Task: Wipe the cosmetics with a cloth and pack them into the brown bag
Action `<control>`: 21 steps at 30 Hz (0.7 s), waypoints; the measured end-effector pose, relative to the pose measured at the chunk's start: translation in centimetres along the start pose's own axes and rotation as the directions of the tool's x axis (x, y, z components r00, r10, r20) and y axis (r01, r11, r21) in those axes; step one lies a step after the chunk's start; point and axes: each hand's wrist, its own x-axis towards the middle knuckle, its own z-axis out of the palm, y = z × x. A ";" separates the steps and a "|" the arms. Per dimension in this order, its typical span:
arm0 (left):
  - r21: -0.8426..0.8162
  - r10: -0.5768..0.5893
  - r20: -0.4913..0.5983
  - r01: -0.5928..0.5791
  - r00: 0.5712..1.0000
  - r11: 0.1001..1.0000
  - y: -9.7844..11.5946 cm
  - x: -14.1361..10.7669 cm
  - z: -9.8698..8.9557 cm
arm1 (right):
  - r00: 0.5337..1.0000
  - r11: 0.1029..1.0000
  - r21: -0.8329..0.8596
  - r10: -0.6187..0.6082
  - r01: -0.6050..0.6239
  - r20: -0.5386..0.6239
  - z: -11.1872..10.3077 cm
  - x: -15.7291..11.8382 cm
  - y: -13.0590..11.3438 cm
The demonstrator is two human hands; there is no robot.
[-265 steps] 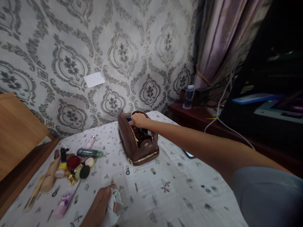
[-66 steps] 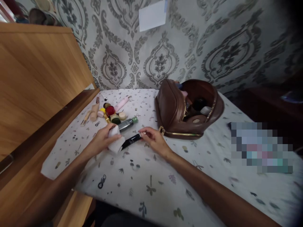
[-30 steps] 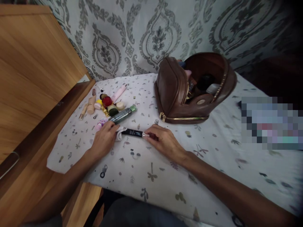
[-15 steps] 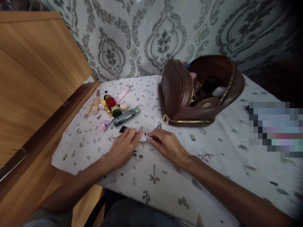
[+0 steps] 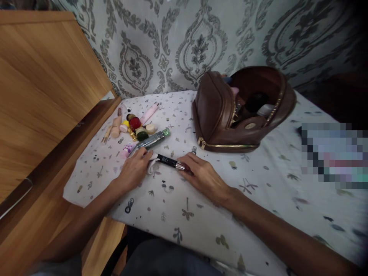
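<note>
Head view: a black cosmetic tube (image 5: pixel 167 161) is held between two hands over the middle of the desk (image 5: pixel 178 211). Its silver end is pinched by the right hand (image 5: pixel 204 175); its other end seems clasped through a white cloth (image 5: pixel 153 163) by the left hand (image 5: pixel 133 171). A red-lidded jar (image 5: pixel 135 122), a green-capped bottle (image 5: pixel 153 140) and other cosmetics (image 5: pixel 149 112) are already laid out toward the back left corner. More items (image 5: pixel 266 110) are left inside the open brown bag (image 5: pixel 212 105) near the back edge. The tube's handling is judged unfinished.
</note>
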 end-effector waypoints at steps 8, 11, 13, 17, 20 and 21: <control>0.029 0.253 -0.077 -0.252 0.964 0.967 4.2 -0.8 0.3 | 0.995 0.987 0.142 0.080 -0.072 -0.052 -0.1 -0.1 -0.3; -0.014 0.300 -0.034 -0.301 0.953 0.954 5.5 -0.7 0.1 | 0.992 0.969 0.214 0.129 -0.122 -0.019 -0.3 -0.2 -0.4; -0.010 0.266 -0.006 -0.266 0.964 0.964 5.3 -0.5 0.0 | 0.987 0.958 0.239 0.161 -0.157 0.004 -0.4 -0.2 -0.5; 0.054 0.142 0.001 -0.141 0.990 0.988 2.9 -0.1 0.0 | 0.984 0.962 0.209 0.178 -0.177 0.014 -0.4 -0.1 -0.3; 0.062 0.061 -0.041 -0.059 0.997 0.996 0.9 0.4 0.0 | 0.990 0.976 0.174 0.138 -0.135 -0.005 -0.4 -0.1 -0.2; 0.050 0.043 -0.048 -0.041 0.998 0.998 0.4 0.5 0.1 | 0.992 0.979 0.165 0.126 -0.123 -0.008 -0.4 -0.1 -0.2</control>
